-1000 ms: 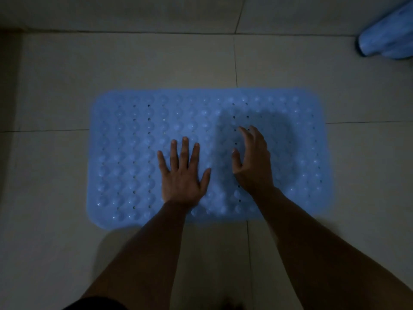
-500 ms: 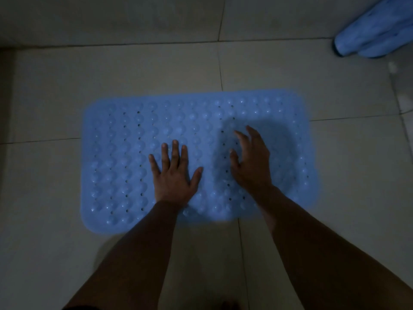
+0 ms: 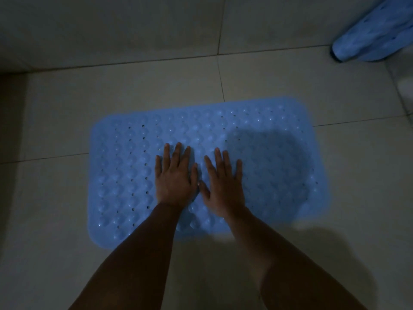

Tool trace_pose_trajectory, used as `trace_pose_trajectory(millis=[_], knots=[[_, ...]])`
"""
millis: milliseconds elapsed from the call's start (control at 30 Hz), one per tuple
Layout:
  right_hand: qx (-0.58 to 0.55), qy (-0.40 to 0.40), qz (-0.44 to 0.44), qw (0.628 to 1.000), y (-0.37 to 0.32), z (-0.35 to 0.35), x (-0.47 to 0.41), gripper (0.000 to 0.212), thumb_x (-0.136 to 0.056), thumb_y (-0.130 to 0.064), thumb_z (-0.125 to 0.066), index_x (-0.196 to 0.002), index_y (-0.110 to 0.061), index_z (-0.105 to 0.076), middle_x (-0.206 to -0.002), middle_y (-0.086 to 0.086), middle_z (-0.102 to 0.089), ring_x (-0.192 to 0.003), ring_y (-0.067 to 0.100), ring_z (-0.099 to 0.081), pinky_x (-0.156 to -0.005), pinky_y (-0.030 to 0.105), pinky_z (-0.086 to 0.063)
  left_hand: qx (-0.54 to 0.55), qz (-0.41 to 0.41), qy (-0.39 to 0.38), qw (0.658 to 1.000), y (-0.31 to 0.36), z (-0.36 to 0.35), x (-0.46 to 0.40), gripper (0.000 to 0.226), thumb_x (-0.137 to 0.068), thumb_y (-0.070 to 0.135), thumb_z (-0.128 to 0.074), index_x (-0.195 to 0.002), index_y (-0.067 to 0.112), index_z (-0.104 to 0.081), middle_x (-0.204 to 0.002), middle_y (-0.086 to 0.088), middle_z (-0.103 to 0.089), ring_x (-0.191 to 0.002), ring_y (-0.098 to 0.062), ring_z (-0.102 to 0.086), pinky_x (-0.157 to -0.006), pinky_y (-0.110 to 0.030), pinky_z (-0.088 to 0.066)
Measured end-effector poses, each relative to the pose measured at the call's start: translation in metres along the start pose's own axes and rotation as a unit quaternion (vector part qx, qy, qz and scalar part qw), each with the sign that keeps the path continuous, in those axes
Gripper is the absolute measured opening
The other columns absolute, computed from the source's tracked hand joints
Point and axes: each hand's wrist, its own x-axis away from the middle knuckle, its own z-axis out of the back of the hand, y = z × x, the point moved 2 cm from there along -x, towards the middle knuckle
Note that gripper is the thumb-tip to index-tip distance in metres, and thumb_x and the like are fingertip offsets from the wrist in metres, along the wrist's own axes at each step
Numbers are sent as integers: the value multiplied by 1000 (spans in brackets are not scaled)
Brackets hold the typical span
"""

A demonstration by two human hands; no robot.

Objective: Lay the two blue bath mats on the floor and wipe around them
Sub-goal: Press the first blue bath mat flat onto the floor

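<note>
A blue bath mat point(image 3: 125, 166) with rows of bumps and small holes lies flat on the tiled floor, its long side running left to right. My left hand point(image 3: 175, 177) lies palm down on the mat's middle, fingers straight and spread. Right beside it my right hand point(image 3: 223, 184) also presses flat on the mat, fingers straight; the two thumbs nearly touch. A second blue mat point(image 3: 375, 34), rolled up, stands at the far right top corner, partly cut off by the frame edge.
Pale floor tiles point(image 3: 268, 77) with dark grout lines surround the mat on all sides. A tiled wall point(image 3: 111, 23) rises along the back. A dark vertical edge point(image 3: 11, 113) shows at the far left. The light is dim.
My right hand, raised on curled fingers before, now lies flat on the mat and has moved left, close to my left hand. The view has shifted slightly.
</note>
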Motion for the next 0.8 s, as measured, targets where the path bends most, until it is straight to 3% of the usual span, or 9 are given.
trace_pose_trajectory(millis=[167,800], knots=[[-2,7,1,1000,-2,-4,2,75,-100,-61,-31,-163,-22,-21,-173,13,-3,-160,34,-2,-123,67,-4,-12,-8,-18,1000,2,-3,-4,63,-106,51,-16,-161,22,-29,-171,-6,-18,-160,-28,-1,-128,-57,-7],[13,19,1,1000,3,-6,1,75,-102,-65,-26,-164,-22,-20,-173,12,0,-160,32,1,-124,65,-3,3,-6,7,1000,-9,-10,-20,63,-106,52,-19,-160,21,-34,-171,-7,-20,-160,-31,-4,-127,-60,-13]])
